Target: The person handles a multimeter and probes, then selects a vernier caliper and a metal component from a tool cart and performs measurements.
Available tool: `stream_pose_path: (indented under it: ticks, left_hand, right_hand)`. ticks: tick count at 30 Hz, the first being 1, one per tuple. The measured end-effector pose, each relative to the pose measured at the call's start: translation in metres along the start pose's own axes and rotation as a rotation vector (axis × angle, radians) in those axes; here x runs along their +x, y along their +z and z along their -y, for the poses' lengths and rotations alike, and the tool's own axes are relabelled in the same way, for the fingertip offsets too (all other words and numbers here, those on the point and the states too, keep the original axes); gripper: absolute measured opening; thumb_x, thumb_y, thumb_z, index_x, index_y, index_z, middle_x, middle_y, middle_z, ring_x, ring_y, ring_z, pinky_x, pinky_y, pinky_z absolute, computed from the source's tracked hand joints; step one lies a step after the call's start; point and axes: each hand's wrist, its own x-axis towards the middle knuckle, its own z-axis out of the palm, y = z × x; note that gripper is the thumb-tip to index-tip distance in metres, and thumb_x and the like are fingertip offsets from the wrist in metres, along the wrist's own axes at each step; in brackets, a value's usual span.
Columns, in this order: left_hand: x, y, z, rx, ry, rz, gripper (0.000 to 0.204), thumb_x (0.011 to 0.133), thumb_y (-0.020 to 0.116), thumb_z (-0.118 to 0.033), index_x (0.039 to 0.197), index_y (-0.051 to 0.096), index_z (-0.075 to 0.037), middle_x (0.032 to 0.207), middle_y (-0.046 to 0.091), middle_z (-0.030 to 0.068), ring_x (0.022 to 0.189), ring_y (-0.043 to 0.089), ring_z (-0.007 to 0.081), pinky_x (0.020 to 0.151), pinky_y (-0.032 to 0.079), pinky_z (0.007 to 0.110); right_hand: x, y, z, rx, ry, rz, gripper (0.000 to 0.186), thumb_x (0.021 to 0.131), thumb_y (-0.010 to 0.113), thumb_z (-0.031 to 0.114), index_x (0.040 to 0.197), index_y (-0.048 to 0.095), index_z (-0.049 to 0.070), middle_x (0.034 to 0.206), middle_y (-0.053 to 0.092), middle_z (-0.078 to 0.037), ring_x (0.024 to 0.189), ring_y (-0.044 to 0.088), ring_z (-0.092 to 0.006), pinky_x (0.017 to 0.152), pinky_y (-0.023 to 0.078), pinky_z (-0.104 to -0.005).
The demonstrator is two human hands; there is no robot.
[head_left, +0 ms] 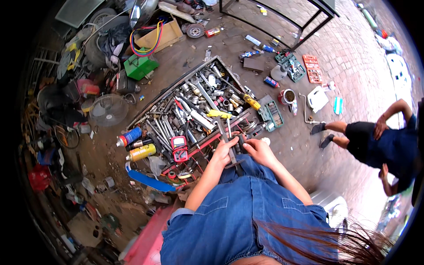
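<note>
Through my cam, the long metal tool [232,154] was in front of the wearer's torso, slanting away toward the tray. L hand [224,152] had its fingers wrapped round the tool, i.e. a narrow grip. R hand [259,152] was just beside it, fingers bunched at a dark piece [241,142]; I couldn't tell if that was gripped or only touched. Just beyond the grip was a metal tray [229,72] full of sockets, wrenches etc., w/ a yellow strip [219,114] nr the tool's far end. Left of the grip: a red meter [179,149], then a yellow spray can [141,152] farther out. Beyond R hand lay a green case [270,113]. Well right of the grip stood a person [384,141] in dark clothes.
</note>
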Motion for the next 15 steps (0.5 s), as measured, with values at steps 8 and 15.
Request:
stream_pose_path:
  ticks: [8,15]
  left_hand:
    - [-0.036,-0.045,-0.041,-0.018,0.128,-0.150,0.026,0.089,0.060,-0.004,0.114,0.055,0.002,0.108,0.064,0.0179,0.100,0.065,0.0280,0.084,0.055,0.039]
    - [-0.067,-0.071,-0.045,-0.146,0.167,-0.261,0.028,0.088,0.060,-0.002,0.115,0.053,0.001,0.107,0.064,0.0182,0.100,0.065,0.0299,0.080,0.057,0.042]
  right_hand:
    - [0.112,-0.015,0.018,-0.314,-0.194,-0.122,0.019,0.080,0.068,0.014,0.095,0.064,0.003,0.081,0.070,-0.011,0.075,0.070,-0.0222,0.067,0.054,-0.0332]
    - [0.265,0.000,-0.001,-0.766,-0.321,-0.296,0.019,0.078,0.065,0.016,0.095,0.063,0.008,0.083,0.067,-0.012,0.076,0.065,-0.0327,0.066,0.052,-0.0431]
